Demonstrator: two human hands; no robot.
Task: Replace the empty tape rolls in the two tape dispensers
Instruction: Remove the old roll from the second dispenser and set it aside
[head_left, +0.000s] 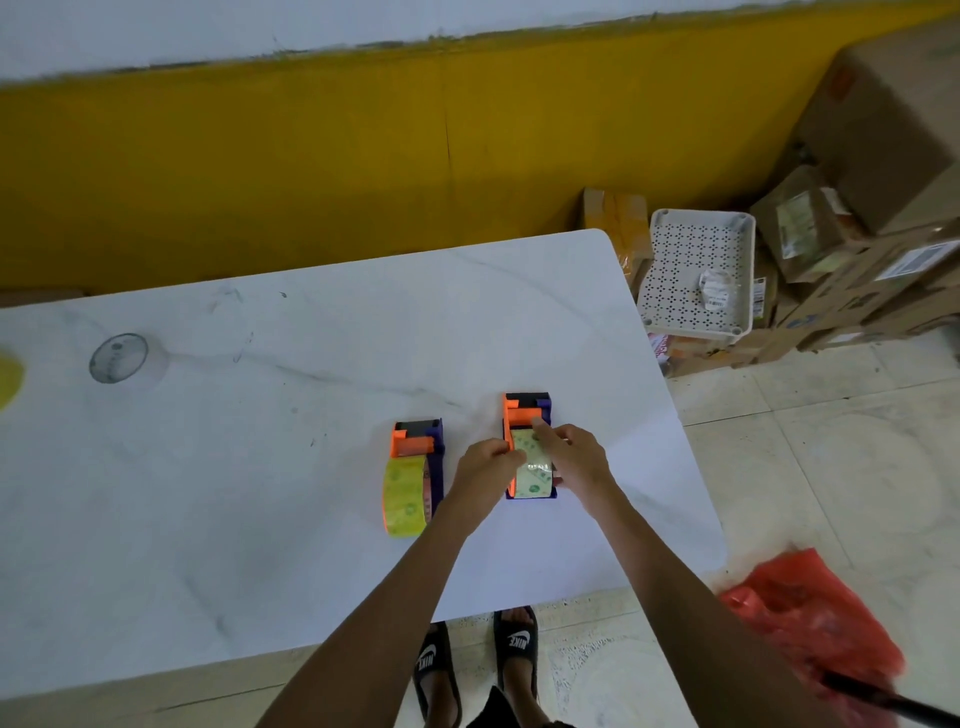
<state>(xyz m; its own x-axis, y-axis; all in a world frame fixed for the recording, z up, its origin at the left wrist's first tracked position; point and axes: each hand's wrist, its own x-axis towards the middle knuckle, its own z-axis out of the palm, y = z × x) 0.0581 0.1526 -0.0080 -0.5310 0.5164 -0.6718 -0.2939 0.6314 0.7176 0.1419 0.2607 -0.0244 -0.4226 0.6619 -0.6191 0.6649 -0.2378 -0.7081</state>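
Two orange-and-purple tape dispensers lie on the white table. The left dispenser holds a full yellowish tape roll. A clear tape roll sits in the right dispenser, with a strip of it pulled forward toward the cutter end. My left hand pinches the left edge of that strip. On the strip's right side is my right hand, its forefinger stretched out onto the tape near the orange cutter.
A round grey mark or lid lies far left on the table, and a yellow object shows at the left edge. A white perforated tray, cardboard boxes and a red plastic bag are on the floor to the right.
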